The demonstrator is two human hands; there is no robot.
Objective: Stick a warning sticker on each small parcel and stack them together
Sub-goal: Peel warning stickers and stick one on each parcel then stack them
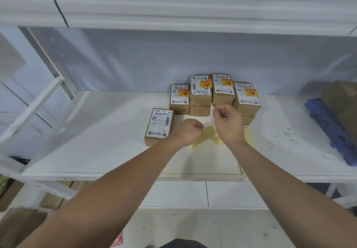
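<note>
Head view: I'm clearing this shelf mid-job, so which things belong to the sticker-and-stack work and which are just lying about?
Job: bare parcel at front left; stickered parcels stacked at the back; yellow sheets, likely sticker backing.
Lying about: blue moulded piece and large brown box at right; cardboard below the shelf.

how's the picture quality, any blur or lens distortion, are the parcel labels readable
Head view: wide-angle lens skews the shelf frame; left hand and right hand look smeared; light soft, shadows faint; front parcel shows barcodes, small print too soft to read.
</note>
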